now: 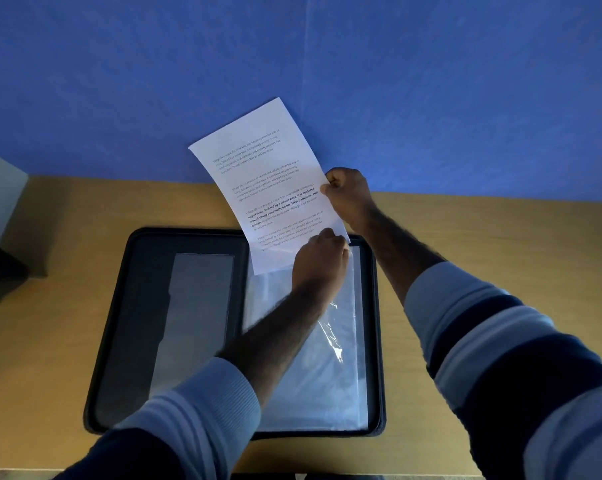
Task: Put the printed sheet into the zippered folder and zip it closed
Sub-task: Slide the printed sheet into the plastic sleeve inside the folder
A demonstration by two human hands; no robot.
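Note:
A black zippered folder (116,327) lies open flat on the wooden table. Its right half carries clear plastic sleeves (330,386); its left half has a grey inner panel. The printed sheet (258,168) is held upright and tilted above the folder's far edge, and its lower end looks tucked behind the top of a clear sleeve. My right hand (348,195) pinches the sheet's right edge. My left hand (318,261) is closed at the top of the sleeve by the sheet's lower right corner; whether it grips the sleeve or the sheet I cannot tell.
The wooden table (483,237) meets a blue wall (431,81) just behind the folder. A dark object (1,271) sits at the table's left edge below a pale panel. My striped sleeves cover both forearms.

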